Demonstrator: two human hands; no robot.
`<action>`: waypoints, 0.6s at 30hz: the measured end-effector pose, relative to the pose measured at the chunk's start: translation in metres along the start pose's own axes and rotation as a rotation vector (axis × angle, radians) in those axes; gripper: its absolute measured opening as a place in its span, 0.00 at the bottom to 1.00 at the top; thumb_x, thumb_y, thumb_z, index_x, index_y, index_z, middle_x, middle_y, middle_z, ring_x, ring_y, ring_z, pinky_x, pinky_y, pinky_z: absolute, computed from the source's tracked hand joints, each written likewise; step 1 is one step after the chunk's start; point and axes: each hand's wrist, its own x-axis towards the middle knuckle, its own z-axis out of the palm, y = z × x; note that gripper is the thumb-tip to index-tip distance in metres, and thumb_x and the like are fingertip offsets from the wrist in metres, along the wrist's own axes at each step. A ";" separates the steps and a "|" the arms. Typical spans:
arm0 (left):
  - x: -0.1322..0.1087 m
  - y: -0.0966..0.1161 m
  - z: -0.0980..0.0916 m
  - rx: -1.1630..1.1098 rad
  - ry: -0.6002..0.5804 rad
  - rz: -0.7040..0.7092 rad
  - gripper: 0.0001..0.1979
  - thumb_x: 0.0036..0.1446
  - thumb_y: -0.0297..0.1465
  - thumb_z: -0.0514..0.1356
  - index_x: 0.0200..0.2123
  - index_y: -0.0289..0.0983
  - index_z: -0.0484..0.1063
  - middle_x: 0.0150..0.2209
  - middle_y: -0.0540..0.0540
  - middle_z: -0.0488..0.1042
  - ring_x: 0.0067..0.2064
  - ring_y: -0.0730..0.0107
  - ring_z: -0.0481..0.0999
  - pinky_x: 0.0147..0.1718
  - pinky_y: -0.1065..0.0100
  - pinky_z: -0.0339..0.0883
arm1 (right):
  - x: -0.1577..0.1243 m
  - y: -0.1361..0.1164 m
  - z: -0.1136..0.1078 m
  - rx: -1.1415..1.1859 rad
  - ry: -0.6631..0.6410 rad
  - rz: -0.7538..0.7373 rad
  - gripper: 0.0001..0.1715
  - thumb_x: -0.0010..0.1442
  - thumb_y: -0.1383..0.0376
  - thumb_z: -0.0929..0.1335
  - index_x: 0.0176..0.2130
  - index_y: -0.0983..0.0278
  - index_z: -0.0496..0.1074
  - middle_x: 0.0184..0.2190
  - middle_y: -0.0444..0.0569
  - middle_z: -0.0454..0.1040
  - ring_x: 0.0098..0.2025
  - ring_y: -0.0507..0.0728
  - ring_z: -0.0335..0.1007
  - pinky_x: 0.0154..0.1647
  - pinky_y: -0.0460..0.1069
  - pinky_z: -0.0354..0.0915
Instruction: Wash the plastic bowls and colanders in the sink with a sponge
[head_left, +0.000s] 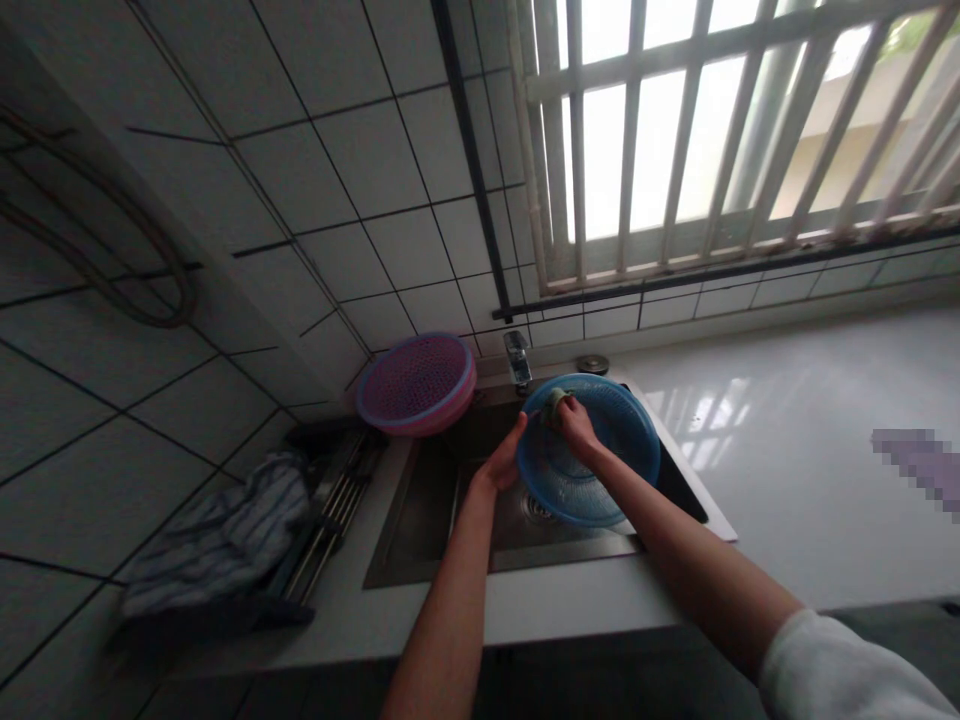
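Observation:
A round blue plastic basket (589,495) with a perforated wall is tilted over the metal sink (420,530). My left hand (504,462) grips its left rim, thumb up along the edge and the other fingers partly hidden behind it. Inside the basket, my right hand (576,425) is closed on a greenish cloth (555,403) and presses it against the upper left of the inner wall. The sink drain (536,508) shows just beneath the basket.
Behind the sink stands a faucet (517,358), with a round metal strainer (592,364) to its right. A pink basket (417,385) with a blue rim rests at the sink's back left corner. Left of the sink, a striped cloth (247,530) lies on a dark rack (330,530). White countertop (787,450) extends right.

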 end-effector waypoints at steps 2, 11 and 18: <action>0.001 -0.002 -0.002 0.023 0.048 -0.015 0.31 0.71 0.52 0.51 0.64 0.37 0.72 0.48 0.37 0.84 0.51 0.53 0.83 0.55 0.56 0.74 | -0.009 0.001 0.006 -0.133 -0.182 -0.007 0.21 0.55 0.49 0.71 0.38 0.63 0.73 0.34 0.47 0.75 0.35 0.55 0.68 0.34 0.47 0.66; 0.000 -0.002 -0.014 0.145 0.245 -0.099 0.41 0.64 0.62 0.52 0.53 0.31 0.79 0.28 0.39 0.81 0.26 0.60 0.81 0.29 0.65 0.75 | -0.036 0.009 0.015 -0.227 -0.718 0.202 0.20 0.56 0.50 0.73 0.33 0.64 0.73 0.27 0.44 0.70 0.27 0.52 0.63 0.28 0.47 0.61; 0.003 -0.006 0.004 0.105 0.122 0.142 0.27 0.68 0.44 0.62 0.66 0.41 0.69 0.55 0.39 0.81 0.56 0.55 0.81 0.62 0.55 0.69 | 0.002 -0.003 0.000 0.058 0.209 0.050 0.24 0.54 0.45 0.69 0.39 0.61 0.72 0.37 0.48 0.76 0.40 0.58 0.71 0.38 0.48 0.68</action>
